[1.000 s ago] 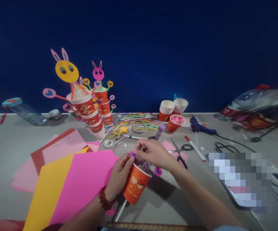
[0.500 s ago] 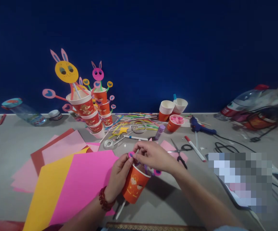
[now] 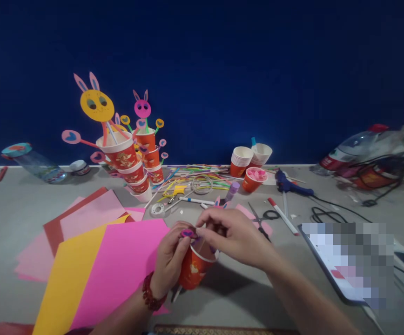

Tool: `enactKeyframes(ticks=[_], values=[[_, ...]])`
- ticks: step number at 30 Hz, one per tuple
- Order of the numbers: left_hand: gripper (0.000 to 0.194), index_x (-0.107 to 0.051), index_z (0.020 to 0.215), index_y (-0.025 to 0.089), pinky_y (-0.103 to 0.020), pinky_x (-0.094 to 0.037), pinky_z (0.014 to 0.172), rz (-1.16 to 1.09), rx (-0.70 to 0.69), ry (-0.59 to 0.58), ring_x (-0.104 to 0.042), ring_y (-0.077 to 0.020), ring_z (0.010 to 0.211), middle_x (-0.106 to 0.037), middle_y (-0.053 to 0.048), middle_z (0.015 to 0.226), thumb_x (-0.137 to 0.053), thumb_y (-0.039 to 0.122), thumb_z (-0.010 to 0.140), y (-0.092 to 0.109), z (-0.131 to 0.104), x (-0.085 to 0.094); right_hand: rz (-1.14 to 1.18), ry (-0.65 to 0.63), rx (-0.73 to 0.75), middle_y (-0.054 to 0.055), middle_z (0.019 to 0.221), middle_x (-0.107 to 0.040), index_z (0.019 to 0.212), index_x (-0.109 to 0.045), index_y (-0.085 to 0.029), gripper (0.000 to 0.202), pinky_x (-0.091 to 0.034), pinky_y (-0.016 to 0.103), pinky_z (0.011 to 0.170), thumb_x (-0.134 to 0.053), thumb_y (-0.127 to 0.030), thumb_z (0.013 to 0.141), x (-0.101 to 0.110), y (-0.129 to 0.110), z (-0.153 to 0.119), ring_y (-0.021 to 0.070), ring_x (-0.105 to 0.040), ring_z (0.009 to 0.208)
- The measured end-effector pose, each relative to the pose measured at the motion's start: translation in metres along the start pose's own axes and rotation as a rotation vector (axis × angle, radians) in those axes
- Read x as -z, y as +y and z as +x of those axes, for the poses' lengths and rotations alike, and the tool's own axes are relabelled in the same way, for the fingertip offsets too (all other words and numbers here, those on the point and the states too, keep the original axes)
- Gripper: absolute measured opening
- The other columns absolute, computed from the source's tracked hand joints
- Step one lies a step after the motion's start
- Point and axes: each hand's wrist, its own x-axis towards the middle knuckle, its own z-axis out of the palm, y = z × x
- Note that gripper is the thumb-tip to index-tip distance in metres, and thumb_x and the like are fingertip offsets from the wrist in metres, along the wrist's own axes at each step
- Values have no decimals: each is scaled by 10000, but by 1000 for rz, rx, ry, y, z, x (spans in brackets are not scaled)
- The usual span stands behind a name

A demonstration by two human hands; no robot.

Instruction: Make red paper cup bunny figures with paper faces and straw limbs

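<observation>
My left hand (image 3: 171, 253), with a red bead bracelet on the wrist, pinches a small pink paper disc (image 3: 187, 233) with a purple heart on it. Just to its right, my right hand (image 3: 232, 232) has thumb and finger pressed together above the cup's rim; what they hold is hidden. Below both hands an orange-red paper cup (image 3: 192, 271) leans at a tilt, a white stick (image 3: 177, 294) poking out under its base. Something purple shows inside the cup. Pink ear tips (image 3: 218, 201) of a paper figure peek out behind my right hand.
Coloured paper sheets (image 3: 121, 265) lie at left, with cup-and-rabbit figures (image 3: 118, 156) behind. Further back are straws (image 3: 198, 179), a glue stick (image 3: 232, 190) and stacked cups (image 3: 241, 160). Scissors (image 3: 270, 215), a red-capped marker (image 3: 282, 216), a glue gun (image 3: 292, 187) and a tablet-like device (image 3: 331, 274) are at right.
The heart disc has come down slightly and tilted, so its heart shows more. My right hand has shifted a little right and down. Ear tips now show behind it.
</observation>
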Motion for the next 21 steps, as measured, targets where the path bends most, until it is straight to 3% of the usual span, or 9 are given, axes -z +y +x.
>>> enactKeyframes(ticks=[3,6,8,9,11,13,15,17,21], values=[[208,-671,1006,215,-361,-462,917,0,-111,11,-596,-220,994,-643,-59,965,-463,205,1017,3,2,3,136,334,106,-13,734,-654,911,-674,-211,56,-425,202,529,-629,-232,937,9,-4,-14,112,-572,589],[225,-681,1007,215,-377,-455,949,-14,-166,59,-596,-226,1013,-652,-58,964,-456,199,1016,2,2,4,322,707,136,8,832,-658,963,-662,-227,39,-450,215,538,-638,-247,938,12,14,-30,118,-572,615],[229,-684,982,218,-374,-451,965,-40,-158,122,-592,-225,1038,-653,-52,973,-459,192,1013,1,2,3,453,866,143,23,902,-641,960,-645,-232,84,-477,234,555,-644,-310,929,6,36,-41,132,-582,649],[233,-683,965,219,-371,-450,970,-56,-142,154,-591,-222,1047,-650,-49,977,-457,187,1014,0,1,3,494,880,134,31,941,-637,1001,-643,-240,145,-509,253,606,-658,-357,915,0,48,-46,150,-606,711],[243,-677,943,221,-362,-451,974,-79,-106,195,-589,-218,1063,-644,-42,981,-450,183,1017,-1,0,0,481,759,78,75,1087,-650,1150,-632,-255,358,-561,348,790,-656,-509,898,-18,71,-58,218,-654,904],[246,-675,948,222,-358,-451,977,-75,-93,190,-589,-215,1069,-641,-39,988,-443,186,1021,0,0,-2,419,511,-3,130,1295,-623,1350,-546,-266,711,-517,444,984,-759,-624,774,-38,87,-67,303,-624,1156],[243,-675,966,226,-358,-456,978,-63,-120,162,-588,-214,1073,-638,-39,1006,-440,192,1023,1,0,-5,427,314,-89,161,1421,-558,1428,-487,-258,954,-454,502,1082,-854,-647,638,-57,91,-71,362,-539,1308],[233,-673,980,232,-358,-462,975,-47,-156,142,-585,-212,1078,-633,-40,1039,-447,197,1021,4,0,-8,455,236,-140,171,1437,-552,1434,-488,-236,1014,-398,528,1135,-894,-621,588,-70,86,-70,381,-494,1359],[219,-670,1002,238,-345,-465,967,5,-154,147,-581,-208,1092,-631,-42,1066,-455,200,1020,8,1,-13,542,193,-161,145,1236,-694,1311,-613,-215,849,-423,530,1113,-918,-534,586,-77,68,-59,374,-603,1226]])
